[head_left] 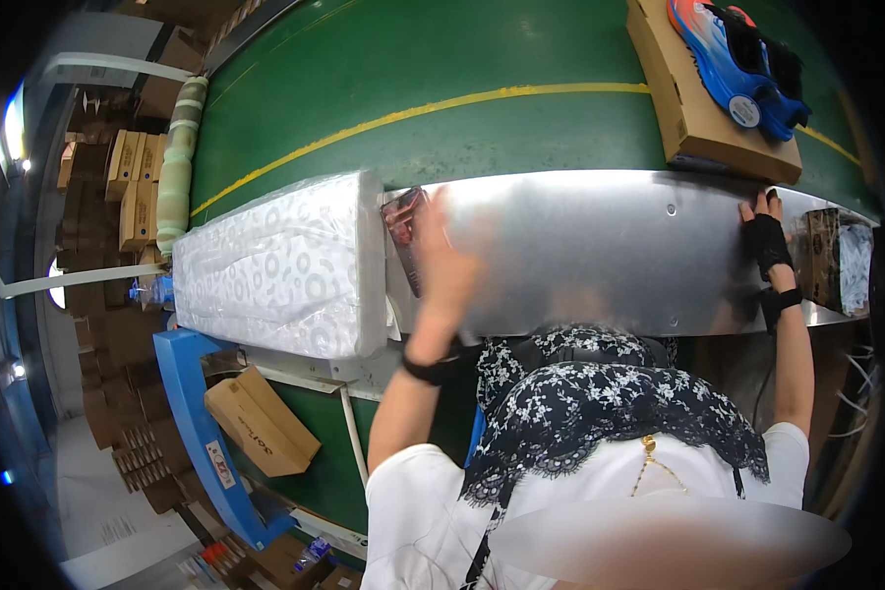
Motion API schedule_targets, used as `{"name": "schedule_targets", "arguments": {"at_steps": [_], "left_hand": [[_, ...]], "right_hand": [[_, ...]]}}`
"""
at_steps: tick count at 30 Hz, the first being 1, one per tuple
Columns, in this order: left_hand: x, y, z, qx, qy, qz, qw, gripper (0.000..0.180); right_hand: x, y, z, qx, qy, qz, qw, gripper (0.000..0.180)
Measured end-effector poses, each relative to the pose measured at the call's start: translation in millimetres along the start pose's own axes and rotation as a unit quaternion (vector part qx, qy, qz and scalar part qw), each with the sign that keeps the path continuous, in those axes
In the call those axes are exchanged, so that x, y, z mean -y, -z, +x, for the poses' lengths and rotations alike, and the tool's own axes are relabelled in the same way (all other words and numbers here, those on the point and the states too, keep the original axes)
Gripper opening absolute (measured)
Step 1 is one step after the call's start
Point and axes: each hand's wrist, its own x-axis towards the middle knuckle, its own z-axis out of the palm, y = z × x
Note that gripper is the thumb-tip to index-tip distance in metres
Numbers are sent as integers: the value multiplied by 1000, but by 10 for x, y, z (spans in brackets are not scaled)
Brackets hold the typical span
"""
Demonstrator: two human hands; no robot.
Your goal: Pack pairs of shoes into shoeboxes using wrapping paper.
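My left hand (449,264), with a black band at its wrist, is over the left end of a bare metal worktop (580,236). Motion smears its fingers. Close against it lies a thin dark item with a reddish printed face (404,231); whether I grip it or only touch it does not show. Over at the right end of the worktop, my right hand (765,234) wears a black fingerless glove and rests with its fingers stretched toward the far edge. Nothing shows in that hand.
A big white block in clear plastic with grey rings (275,265) stands left of the worktop. Past the far right edge, a blue shoe-like item (742,74) sits on a cardboard box (674,98). A brown carton (261,423) and blue frame (192,413) are at the lower left.
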Motion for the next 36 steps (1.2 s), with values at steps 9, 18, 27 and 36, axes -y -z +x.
{"name": "schedule_targets", "arguments": {"at_steps": [9,18,27,36], "left_hand": [[-516,-1027,36,286,-211,244,902,97],[-626,-1079,57,327,-152,237,902,104],[-669,-1079,43,332,-150,233,902,104],[-632,-1095,36,319,-157,217,909,101]], "right_hand": [[-41,-72,-46,-23,10,-3,1000,59],[-87,-123,-60,-28,0,-32,999,61],[-168,-122,-46,-31,-9,-33,999,62],[-211,-146,-37,-18,5,0,1000,63]]}}
